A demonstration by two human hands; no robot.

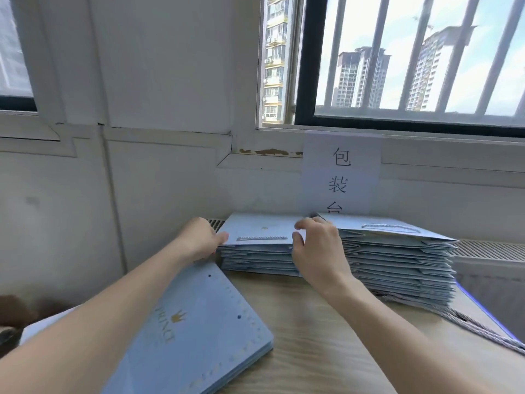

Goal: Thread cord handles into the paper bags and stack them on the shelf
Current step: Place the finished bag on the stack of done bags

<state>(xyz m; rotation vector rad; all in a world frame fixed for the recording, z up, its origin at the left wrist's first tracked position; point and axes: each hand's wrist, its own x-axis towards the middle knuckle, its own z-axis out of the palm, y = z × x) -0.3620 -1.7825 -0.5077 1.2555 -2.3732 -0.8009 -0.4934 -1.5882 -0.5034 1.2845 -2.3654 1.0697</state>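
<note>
Fingers [305, 223] of our right hand [318, 248] and left hand [200, 241] pinch opposite edges of top bag [261, 230], we judge to square it on far stack [255, 261]; unthreaded bags [199, 336] wait near left.

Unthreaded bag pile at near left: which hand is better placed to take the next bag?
Left, probably. The left hand grips the top bag's left edge, just beyond that pile; the right hand grips its right edge, farther off, nearer the loose cords.

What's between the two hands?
Head view: the top light-blue paper bag, with its grey cord handle lying flat, spans between the left hand and the right hand.
</note>
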